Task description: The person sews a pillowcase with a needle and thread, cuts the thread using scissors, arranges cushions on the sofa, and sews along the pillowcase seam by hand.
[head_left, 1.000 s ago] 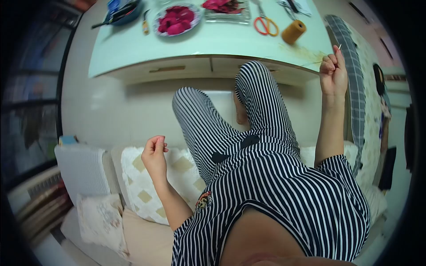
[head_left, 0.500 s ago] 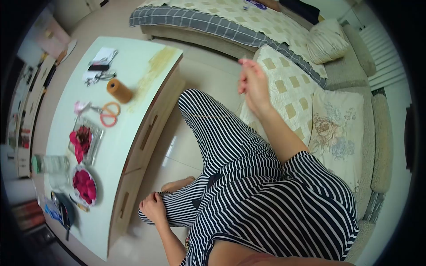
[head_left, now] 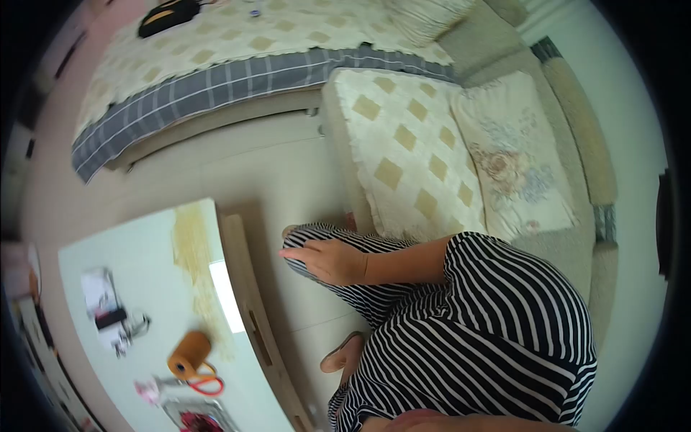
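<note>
Okay, loosely curled right hand [head_left: 331, 261] is reaching over striped trousers [head_left: 353, 295] mid-frame, hold unclear; cylindrical spool [head_left: 194, 348] sitting lower left.

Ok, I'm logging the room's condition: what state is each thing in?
Right hand: laid on the black-and-white striped trouser leg; grip unclear.
Orange-brown thread cone: standing upright.
Scissors with red and orange handles: lying flat; blades too blurred to judge.
Cream drawer front: shut.
Clear glass tray: holding deep-pink petals; cut off by the frame.
Grey checked cloth: draped along the beige sofa.
</note>
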### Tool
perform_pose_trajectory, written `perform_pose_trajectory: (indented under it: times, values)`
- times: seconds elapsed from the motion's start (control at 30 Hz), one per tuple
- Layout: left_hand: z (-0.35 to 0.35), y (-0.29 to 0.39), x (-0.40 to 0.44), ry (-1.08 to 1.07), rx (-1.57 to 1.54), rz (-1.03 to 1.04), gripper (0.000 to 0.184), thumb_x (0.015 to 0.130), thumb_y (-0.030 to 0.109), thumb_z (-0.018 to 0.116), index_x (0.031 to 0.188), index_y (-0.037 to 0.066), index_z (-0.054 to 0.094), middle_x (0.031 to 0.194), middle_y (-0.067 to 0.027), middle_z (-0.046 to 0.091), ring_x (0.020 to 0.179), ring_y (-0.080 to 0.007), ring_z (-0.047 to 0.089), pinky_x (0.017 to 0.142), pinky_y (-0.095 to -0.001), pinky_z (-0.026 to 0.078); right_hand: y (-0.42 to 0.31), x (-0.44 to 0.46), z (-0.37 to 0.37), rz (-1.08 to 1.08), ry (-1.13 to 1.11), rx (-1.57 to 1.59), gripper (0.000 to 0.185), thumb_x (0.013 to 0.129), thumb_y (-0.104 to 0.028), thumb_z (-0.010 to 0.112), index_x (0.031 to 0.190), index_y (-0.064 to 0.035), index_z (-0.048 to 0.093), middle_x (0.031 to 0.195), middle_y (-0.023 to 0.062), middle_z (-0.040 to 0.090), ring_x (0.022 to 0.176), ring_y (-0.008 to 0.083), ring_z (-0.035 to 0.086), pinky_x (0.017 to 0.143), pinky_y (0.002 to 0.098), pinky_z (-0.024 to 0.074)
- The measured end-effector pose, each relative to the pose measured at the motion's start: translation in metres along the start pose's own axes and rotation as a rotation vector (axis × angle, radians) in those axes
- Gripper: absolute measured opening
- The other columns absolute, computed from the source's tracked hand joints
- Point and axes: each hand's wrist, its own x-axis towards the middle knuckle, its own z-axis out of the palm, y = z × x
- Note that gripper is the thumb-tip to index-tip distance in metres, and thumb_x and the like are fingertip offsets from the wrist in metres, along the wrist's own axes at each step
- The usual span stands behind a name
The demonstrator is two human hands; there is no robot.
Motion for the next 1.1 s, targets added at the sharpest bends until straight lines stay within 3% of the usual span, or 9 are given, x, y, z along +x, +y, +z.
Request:
perform_pose_trajectory:
  times: [0.2, 0.43, 0.53, 0.7, 0.77, 0.87, 0.93, 1.0, 1.1]
  values:
    - [-0.054, 0.113, 0.001, -0.026, -0.041, 0.155, 0.025, 0.092, 0.024, 0.059, 0.103, 0.003, 0.068, 0.088, -0.0182, 0.068, 0.083, -0.0345, 0.065, 0.076, -0.0439, 0.050, -0.003, -0.022, -0.065, 0.359, -0.083, 0.234, 0.050, 0.094, -0.006, 0.050, 0.143, -0.0143, 0.045, 0.097, 0.0144, 0.062, 0.079, 0.0328, 0.062, 0.071, 0.0411, 0.0518]
    - [-0.173, 0.240, 0.006, 0.033, -0.070, 0.259, 0.027, 0.093, 0.024, 0.059, 0.108, 0.004, 0.068, 0.095, -0.0176, 0.070, 0.089, -0.0330, 0.067, 0.081, -0.0418, 0.052, 0.028, -0.093, -0.110, 0.975, 0.400, 0.400, 0.036, 0.100, -0.011, 0.046, 0.135, -0.0097, 0.051, 0.085, 0.0146, 0.062, 0.075, 0.0236, 0.065, 0.069, 0.0362, 0.0541]
    - [-0.287, 0.313, 0.013, 0.102, -0.232, 0.315, 0.022, 0.094, 0.015, 0.059, 0.110, 0.003, 0.068, 0.098, -0.0129, 0.071, 0.088, -0.0221, 0.068, 0.079, -0.0344, 0.052, 0.047, -0.100, -0.136, 1.351, 0.549, 1.031, 0.025, 0.102, -0.015, 0.045, 0.122, -0.0058, 0.056, 0.077, 0.0099, 0.061, 0.066, 0.0158, 0.062, 0.061, 0.0326, 0.0535]
    - [-0.438, 0.379, 0.054, 0.199, -0.137, 0.240, 0.020, 0.094, 0.012, 0.059, 0.106, 0.000, 0.068, 0.094, -0.0118, 0.071, 0.085, -0.0181, 0.067, 0.076, -0.0303, 0.054, 0.137, -0.149, -0.228, 1.337, 1.094, 0.870, 0.014, 0.101, -0.016, 0.050, 0.106, -0.0041, 0.056, 0.074, 0.0025, 0.057, 0.058, 0.0113, 0.056, 0.052, 0.0282, 0.0468]
    - [-0.482, 0.411, 0.066, 0.184, 0.092, 0.222, 0.019, 0.093, 0.011, 0.059, 0.104, 0.000, 0.068, 0.089, -0.0095, 0.071, 0.085, -0.0170, 0.067, 0.075, -0.0302, 0.054, 0.174, -0.188, -0.293, 1.425, 1.286, 0.443, 0.014, 0.100, -0.017, 0.050, 0.107, -0.0069, 0.056, 0.076, 0.0020, 0.057, 0.059, 0.0108, 0.055, 0.054, 0.0290, 0.0459]
    - [-0.527, 0.464, 0.099, 0.121, 0.217, 0.219, 0.027, 0.092, 0.020, 0.059, 0.106, -0.001, 0.068, 0.087, -0.0112, 0.070, 0.082, -0.0199, 0.068, 0.076, -0.0336, 0.053, 0.226, -0.257, -0.408, 1.459, 1.569, -0.266, 0.021, 0.100, -0.024, 0.051, 0.102, -0.0038, 0.059, 0.087, 0.0156, 0.063, 0.080, 0.0320, 0.061, 0.072, 0.0426, 0.0472]
    - [-0.548, 0.510, 0.107, 0.129, 0.181, 0.214, 0.028, 0.093, 0.022, 0.058, 0.107, 0.000, 0.068, 0.088, -0.0120, 0.071, 0.082, -0.0210, 0.068, 0.077, -0.0346, 0.053, 0.228, -0.291, -0.484, 1.413, 1.616, -0.498, 0.015, 0.097, -0.017, 0.053, 0.101, -0.0056, 0.061, 0.092, 0.0187, 0.063, 0.087, 0.0409, 0.060, 0.077, 0.0479, 0.0473]
    - [-0.562, 0.569, 0.117, 0.169, 0.694, 0.474, 0.029, 0.097, 0.024, 0.054, 0.110, 0.003, 0.068, 0.096, -0.0172, 0.071, 0.089, -0.0329, 0.068, 0.082, -0.0395, 0.053, 0.260, -0.344, -0.519, 1.461, 1.544, -0.765, 0.016, 0.097, -0.017, 0.052, 0.101, -0.0045, 0.061, 0.097, 0.0203, 0.066, 0.092, 0.0403, 0.061, 0.081, 0.0497, 0.0479]
    - [-0.588, 0.672, 0.161, 0.383, 0.902, 0.577, 0.029, 0.099, 0.023, 0.053, 0.113, 0.002, 0.067, 0.105, -0.0217, 0.069, 0.099, -0.0393, 0.065, 0.086, -0.0445, 0.051, 0.299, -0.392, -0.527, 1.654, 1.390, -0.857, 0.017, 0.096, -0.017, 0.052, 0.099, -0.0021, 0.060, 0.096, 0.0233, 0.067, 0.092, 0.0400, 0.063, 0.082, 0.0510, 0.0488]
